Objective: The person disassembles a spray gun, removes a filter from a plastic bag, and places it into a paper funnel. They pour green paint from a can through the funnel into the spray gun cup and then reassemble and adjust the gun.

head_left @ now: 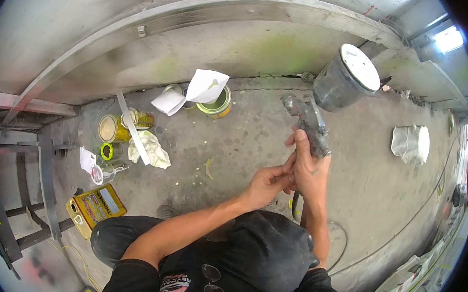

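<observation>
My right hand (311,175) is closed around a metal spray gun (314,128), its thumb along the back of the gun's body. The nozzle end points away from me, toward the wall. My left hand (268,183) meets the right one from below, its fingers pinched at the bottom of the handle, where a dark air hose (295,206) comes out. The exact joint between hose and handle is hidden by my fingers.
A dark bucket with a white lid (335,82) stands by the wall. Left are an open paint can (215,109), yellow cans (112,130), a metal strip (130,126), a crumpled cloth (154,151) and a thinner tin (95,209). A cloth-wrapped container (411,145) sits right; a long hose (405,225) crosses the floor.
</observation>
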Motion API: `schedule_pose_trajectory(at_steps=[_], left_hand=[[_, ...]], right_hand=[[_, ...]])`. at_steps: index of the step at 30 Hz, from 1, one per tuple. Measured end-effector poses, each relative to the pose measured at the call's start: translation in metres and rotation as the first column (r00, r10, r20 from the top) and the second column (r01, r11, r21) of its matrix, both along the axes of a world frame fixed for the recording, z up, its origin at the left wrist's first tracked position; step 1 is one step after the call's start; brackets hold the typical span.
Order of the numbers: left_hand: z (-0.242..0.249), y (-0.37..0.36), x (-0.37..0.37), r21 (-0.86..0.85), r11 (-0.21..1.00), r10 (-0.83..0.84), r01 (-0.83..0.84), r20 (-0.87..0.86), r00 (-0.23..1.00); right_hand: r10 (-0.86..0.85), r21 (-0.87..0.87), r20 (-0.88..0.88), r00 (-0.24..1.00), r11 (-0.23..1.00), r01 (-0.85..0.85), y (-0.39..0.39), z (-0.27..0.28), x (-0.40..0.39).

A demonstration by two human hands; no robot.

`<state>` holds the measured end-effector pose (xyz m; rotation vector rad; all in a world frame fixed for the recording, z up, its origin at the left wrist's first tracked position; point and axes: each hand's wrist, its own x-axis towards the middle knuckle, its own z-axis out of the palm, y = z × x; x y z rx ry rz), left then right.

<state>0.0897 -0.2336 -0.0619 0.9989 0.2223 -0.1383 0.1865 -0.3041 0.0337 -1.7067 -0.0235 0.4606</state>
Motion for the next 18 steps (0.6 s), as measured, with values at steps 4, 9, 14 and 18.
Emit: schedule_pose_trajectory(at_steps=[4,9,14,18], left_hand=[[0.000,-0.004,0.000,-0.011,1.000,0.028,-0.028,-0.034,0.999],[-0.012,-0.003,-0.002,0.002,1.000,-0.017,0.017,-0.025,1.000],[-0.007,-0.005,-0.002,-0.025,0.999,0.026,-0.027,-0.029,0.999],[-0.010,-0.003,-0.003,0.014,1.000,-0.010,0.010,-0.016,1.000]], right_hand=[[0.019,0.038,0.015,1.000,0.999,-0.020,-0.001,0.000,0.000],[0.010,-0.043,-0.039,0.999,0.999,-0.011,-0.004,-0.004,0.001],[0.010,-0.025,-0.018,1.000,1.000,-0.011,-0.001,-0.001,0.000],[0.013,-0.036,-0.003,1.000,0.999,-0.013,-0.002,-0.001,0.000]])
